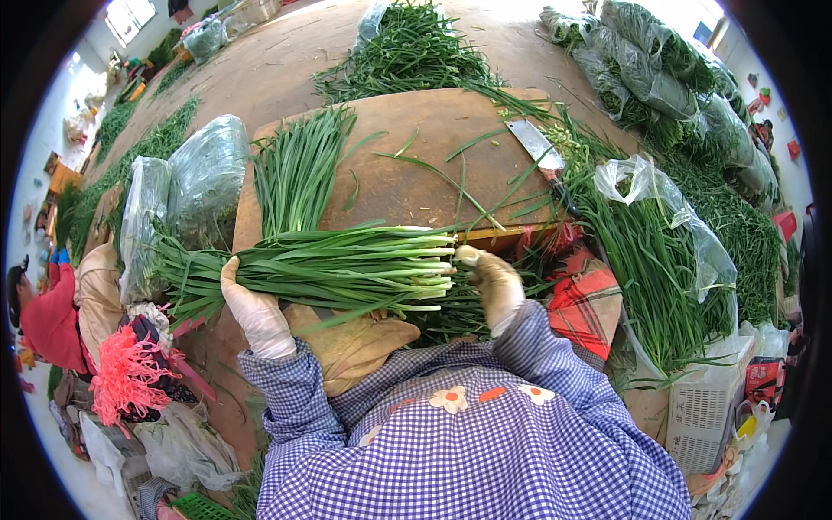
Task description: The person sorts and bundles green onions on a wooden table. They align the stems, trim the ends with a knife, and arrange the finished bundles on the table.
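My gloved left hand (250, 305) grips a thick bunch of garlic chives (338, 263) near its leafy part. The bunch lies sideways at the near edge of a wooden board (416, 130), its pale stem ends to the right. Beside those ends is my gloved right hand (497, 283), blurred, with fingers bent; whether it pinches a stem is unclear. A second bunch of chives (296, 169) rests on the board's left side. Toward the board's right edge lies a cleaver (536, 146) with a dark handle, among loose leaves and pale trimmings (562, 146).
Chives in an open plastic bag (663, 279) stand at my right, above a white crate (705, 403). Wrapped bundles (208, 175) stand at left. Pink ties (127, 377) hang nearby. A chive heap (416, 52) lies beyond the board. A person in red (55, 318) is far left.
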A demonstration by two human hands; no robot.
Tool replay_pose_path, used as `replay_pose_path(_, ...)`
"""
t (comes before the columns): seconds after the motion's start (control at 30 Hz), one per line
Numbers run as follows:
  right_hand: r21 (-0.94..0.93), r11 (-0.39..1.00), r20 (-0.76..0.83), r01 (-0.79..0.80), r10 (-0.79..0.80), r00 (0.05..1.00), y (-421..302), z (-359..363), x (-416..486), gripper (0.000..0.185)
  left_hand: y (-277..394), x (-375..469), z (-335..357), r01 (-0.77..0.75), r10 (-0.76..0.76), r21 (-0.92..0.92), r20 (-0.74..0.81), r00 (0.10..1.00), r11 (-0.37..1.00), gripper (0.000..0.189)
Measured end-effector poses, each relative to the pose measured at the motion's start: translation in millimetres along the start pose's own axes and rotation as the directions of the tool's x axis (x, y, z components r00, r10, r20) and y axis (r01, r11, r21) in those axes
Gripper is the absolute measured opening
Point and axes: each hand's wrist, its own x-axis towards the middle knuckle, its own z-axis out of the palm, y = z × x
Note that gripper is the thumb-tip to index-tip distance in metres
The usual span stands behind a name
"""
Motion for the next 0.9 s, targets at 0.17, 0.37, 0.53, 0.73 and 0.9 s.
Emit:
replay_pose_path(0.17, -0.137, 0.989, 0.059, 0.063, -0.056, 0.997, -25.6, -38.7, -4.5, 0.034, 4.3, 10.7, -5.3, 0.102, -0.102, -0.008, 0.034, 0.994, 0.995, 0.023)
replay_pose_path(0.37, -0.547, 0.79, 0.228, 0.276, -0.176, 0.958, -2.4, 27.7, -24.2, 0.022, -2.2, 10.9, 1.5, 0.05, -0.05, -0.006, -0.02, 0.999, 0.999, 0.021)
replay_pose_path(0.53, -0.46, 0.875, -0.062, 0.148, -0.198, 0.978, -19.6, 2.9, -6.5, 0.022, 1.7, 17.4, -7.5, 0.04, -0.042, -0.035, -0.044, 0.998, 0.999, 0.019)
replay_pose_path(0.73, -0.319, -0.511, 0.948, 0.798, -0.155, 0.28, -48.5, 50.3, -60.1, 0.036, 0.8, 16.8, -4.5, 0.069, -0.071, -0.077, -0.025, 0.997, 0.995, 0.019)
replay_pose_path(0.9, -0.305, -0.675, 0.88, 0.672, 0.071, 0.47, 1.9, 72.4, -33.1, 0.048, -4.9, 13.4, 2.7, 0.042, -0.046, -0.082, -0.049, 0.998, 0.996, 0.017)
